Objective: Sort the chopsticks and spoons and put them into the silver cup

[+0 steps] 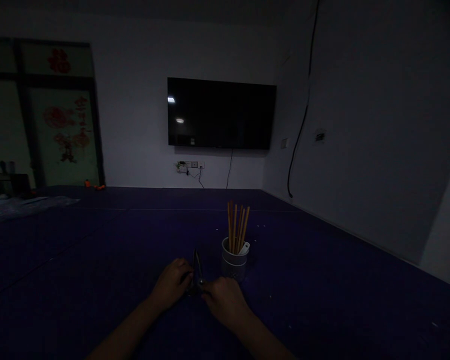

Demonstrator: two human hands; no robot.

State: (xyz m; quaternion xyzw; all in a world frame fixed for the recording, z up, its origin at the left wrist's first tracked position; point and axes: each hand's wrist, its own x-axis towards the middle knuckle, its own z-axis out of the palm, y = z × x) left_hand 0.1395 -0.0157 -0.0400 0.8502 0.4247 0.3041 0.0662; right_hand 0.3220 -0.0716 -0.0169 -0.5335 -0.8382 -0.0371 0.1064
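Observation:
Low in the middle of the view, both hands meet at a dark metal tool (198, 264) with two narrow arms, scissors-like in outline. The arms stand up and away from me in a thin V, and a bright round spot shows at their lower end. My left hand (174, 281) is closed at the left side, with a dark part between its fingers. My right hand (223, 297) is closed at the lower right, by the bright spot. Dim light hides the tool's exact kind. Just beyond my right hand stands a grey cup (234, 265) holding several wooden chopsticks (238, 227) and a white-handled utensil (245, 247).
A dark blue tabletop (108, 260) spreads out to the walls, with small white scraps on it. Clear plastic wrap (30, 206) lies at the far left. Orange objects (99, 187) sit at the back edge. A television (221, 114) hangs above wall sockets (194, 164).

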